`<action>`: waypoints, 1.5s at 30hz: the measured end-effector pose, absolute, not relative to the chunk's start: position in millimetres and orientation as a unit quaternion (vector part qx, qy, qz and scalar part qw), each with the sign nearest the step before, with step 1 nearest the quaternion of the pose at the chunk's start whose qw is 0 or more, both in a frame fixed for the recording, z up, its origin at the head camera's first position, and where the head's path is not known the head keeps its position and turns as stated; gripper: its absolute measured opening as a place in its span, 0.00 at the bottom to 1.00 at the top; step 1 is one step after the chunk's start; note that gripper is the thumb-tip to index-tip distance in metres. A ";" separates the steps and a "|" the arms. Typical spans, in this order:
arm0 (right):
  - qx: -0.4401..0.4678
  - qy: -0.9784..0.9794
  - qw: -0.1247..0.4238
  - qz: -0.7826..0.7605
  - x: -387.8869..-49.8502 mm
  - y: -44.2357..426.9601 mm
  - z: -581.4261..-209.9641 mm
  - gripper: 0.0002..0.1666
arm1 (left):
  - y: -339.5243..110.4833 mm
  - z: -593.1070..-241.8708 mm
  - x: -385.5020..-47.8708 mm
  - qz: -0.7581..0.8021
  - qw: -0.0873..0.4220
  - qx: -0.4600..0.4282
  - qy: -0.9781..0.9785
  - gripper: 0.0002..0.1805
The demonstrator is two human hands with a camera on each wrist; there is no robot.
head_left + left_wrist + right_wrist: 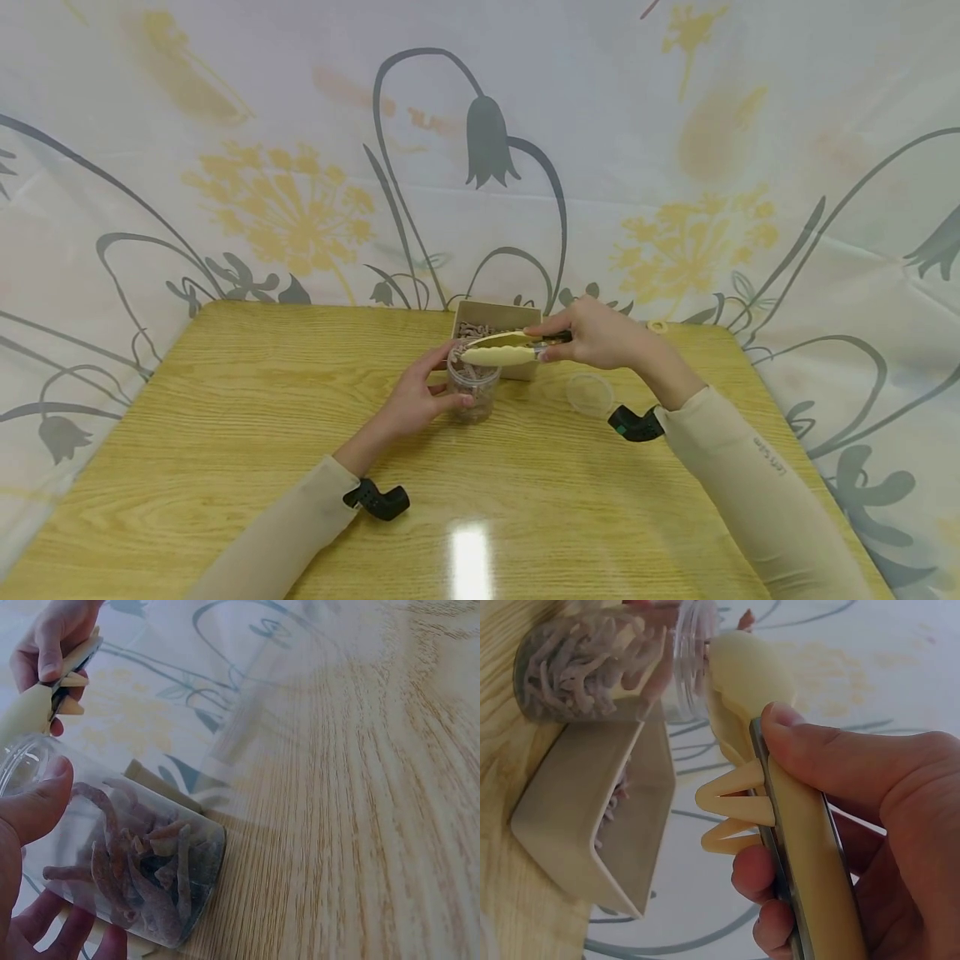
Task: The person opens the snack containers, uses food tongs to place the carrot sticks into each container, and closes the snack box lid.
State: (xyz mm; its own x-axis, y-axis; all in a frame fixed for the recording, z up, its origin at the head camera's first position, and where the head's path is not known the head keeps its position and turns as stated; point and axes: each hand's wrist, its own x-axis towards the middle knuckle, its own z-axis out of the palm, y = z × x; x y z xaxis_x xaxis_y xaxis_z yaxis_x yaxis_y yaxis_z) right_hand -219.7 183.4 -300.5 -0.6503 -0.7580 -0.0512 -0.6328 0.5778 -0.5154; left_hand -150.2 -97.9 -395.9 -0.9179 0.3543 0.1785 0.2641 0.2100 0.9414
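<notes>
A clear jar partly filled with brownish dried strips stands on the table. My left hand grips it, thumb on one side and fingers on the other. My right hand holds a pair of cream-yellow tongs. The tongs' tips are at the jar's mouth, with a few strips at them. Behind the jar, a beige box holds more of the strips. The fingertips on the jar's far side are partly seen through the plastic.
A clear round lid lies on the wooden table, right of the box. A patterned cloth hangs along the table's back edge. Black wrist cameras are worn at both sleeves.
</notes>
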 end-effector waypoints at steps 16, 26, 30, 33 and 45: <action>-0.402 0.879 0.133 -0.220 -221.4 184.7 -298.7 0.28 | -101.7 -431.9 -172.4 0.596 0.029 0.200 0.777 0.46; -0.372 0.889 0.104 -0.246 -227.4 200.5 -302.8 0.33 | -100.8 -430.6 -172.7 0.603 0.033 0.208 0.769 0.46; -0.343 0.898 0.084 -0.262 -232.2 207.2 -309.3 0.34 | -99.6 -431.6 -172.6 0.606 0.030 0.209 0.767 0.45; -0.316 0.907 0.085 -0.267 -236.4 210.7 -317.0 0.35 | -99.2 -432.6 -171.7 0.605 0.031 0.204 0.769 0.46; -0.277 0.927 0.094 -0.234 -260.4 203.8 -338.7 0.39 | -99.7 -437.6 -171.8 0.612 0.034 0.199 0.764 0.47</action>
